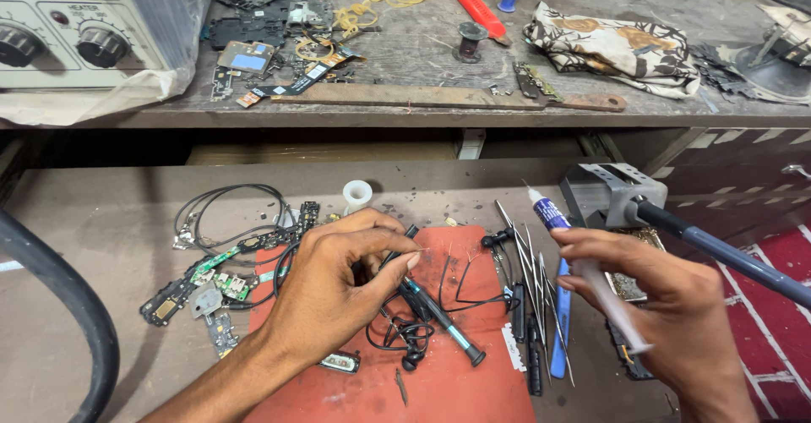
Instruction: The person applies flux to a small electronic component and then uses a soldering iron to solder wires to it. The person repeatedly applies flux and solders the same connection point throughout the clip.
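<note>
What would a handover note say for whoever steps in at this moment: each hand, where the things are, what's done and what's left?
Left hand: fingers pinched on a thin wire end above the red mat; what exactly is pinched is too small to tell.
Right hand: holds a syringe, nozzle pointing up and left, clear of the wire.
Things: screwdriver and black cable on the mat; tweezers at its right edge; circuit boards to its left; soldering iron in its stand on the right.
Done: wire and syringe in hand.
Left: nothing dispensed that shows; nozzle not yet at the wire.
</note>
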